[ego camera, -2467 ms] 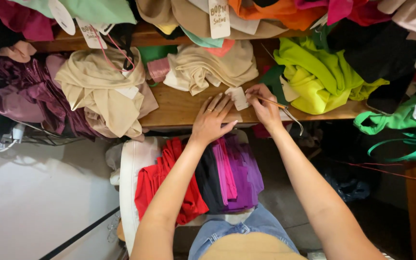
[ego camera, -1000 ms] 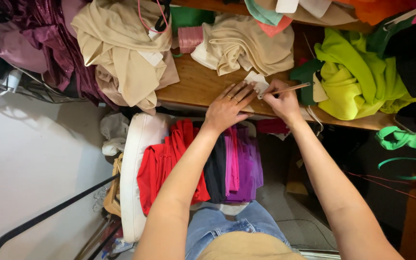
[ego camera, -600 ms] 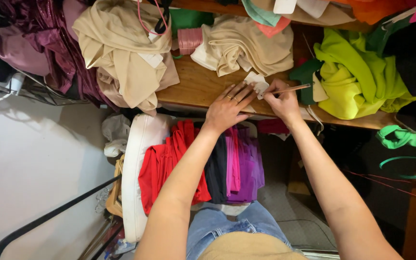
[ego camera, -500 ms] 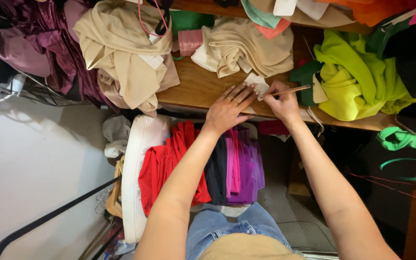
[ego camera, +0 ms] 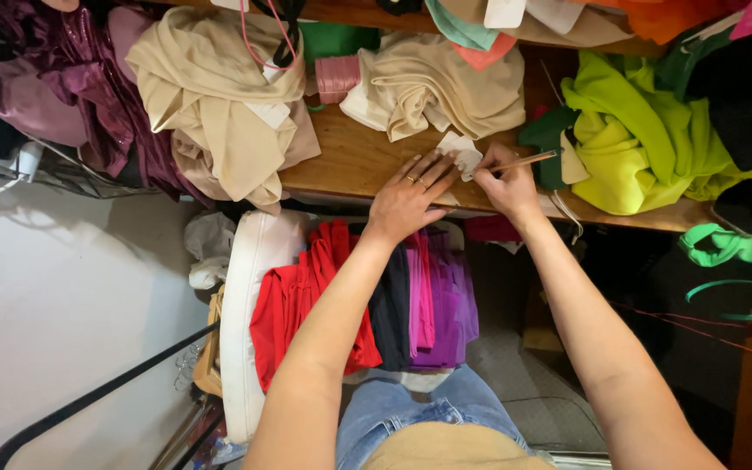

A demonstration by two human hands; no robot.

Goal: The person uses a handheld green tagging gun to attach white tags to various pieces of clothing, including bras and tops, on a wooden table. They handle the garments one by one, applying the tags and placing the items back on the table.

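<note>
White paper tag (ego camera: 461, 153), small and slightly crumpled, lies on the wooden tabletop (ego camera: 350, 161) near its front edge, just below a heap of beige fabric (ego camera: 437, 87). Your left hand (ego camera: 409, 196) rests flat on the wood with fingers spread, the fingertips pressing on the tag's lower left corner; a ring shows on one finger. Your right hand (ego camera: 505, 184) is closed in a writing grip, pinching a thin wooden pencil (ego camera: 524, 161) whose tip meets the tag's right edge while its shaft angles up and to the right. Beside that hand lies a neon yellow-green garment (ego camera: 628, 139) with a dark green piece (ego camera: 546, 139) against it. Further left on the table sits a larger tan fabric pile (ego camera: 228, 113), with a pink spool (ego camera: 339, 77) between the two beige heaps and shiny purple cloth (ego camera: 80, 78) at the far left. Below the table edge, folded red, black, pink and purple cloths (ego camera: 376, 296) lie stacked on a white cushioned seat (ego camera: 250, 296), close above your blue jeans (ego camera: 411, 409).
</note>
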